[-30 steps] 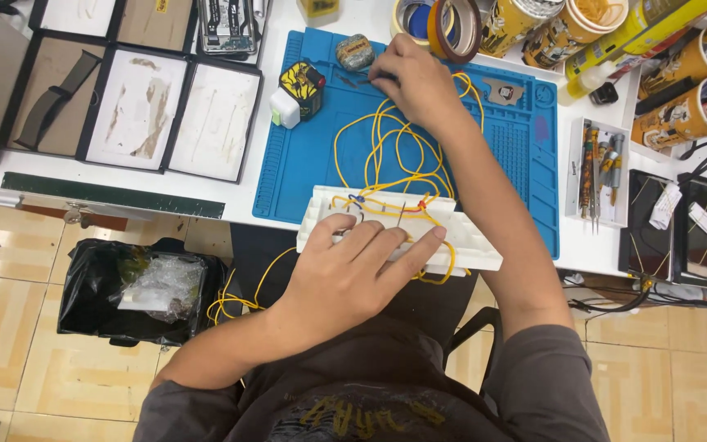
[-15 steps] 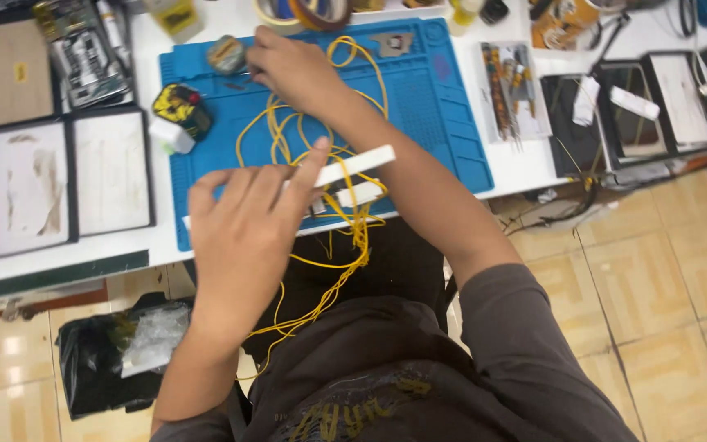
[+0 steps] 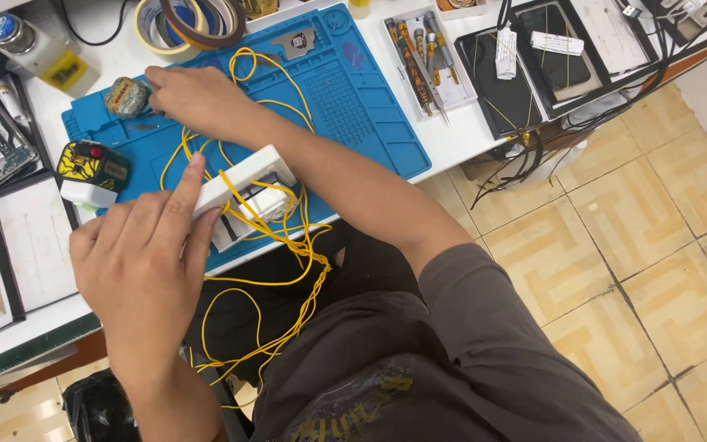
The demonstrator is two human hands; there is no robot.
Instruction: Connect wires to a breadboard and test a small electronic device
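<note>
My left hand (image 3: 137,258) grips a white breadboard (image 3: 243,176) by its near end and holds it tilted up on edge over the blue work mat (image 3: 353,106). Yellow wires (image 3: 284,237) run from the board, loop across the mat and hang off the table's front edge onto my lap. My right hand (image 3: 198,98) reaches across the mat's far left, its curled fingers touching a mottled round lump (image 3: 127,96). Whether those fingers hold anything is hidden.
A yellow-and-black device on a white block (image 3: 92,168) sits left of the board. Tape rolls (image 3: 190,20) and a bottle (image 3: 34,53) lie at the back. Right of the mat are a tool tray (image 3: 423,53) and black trays (image 3: 533,74). A black bag (image 3: 96,409) lies on the tiled floor.
The board, flat under my left hand a second ago, is now lifted on edge. My view has swung right, showing more floor. My right hand stays by the round lump.
</note>
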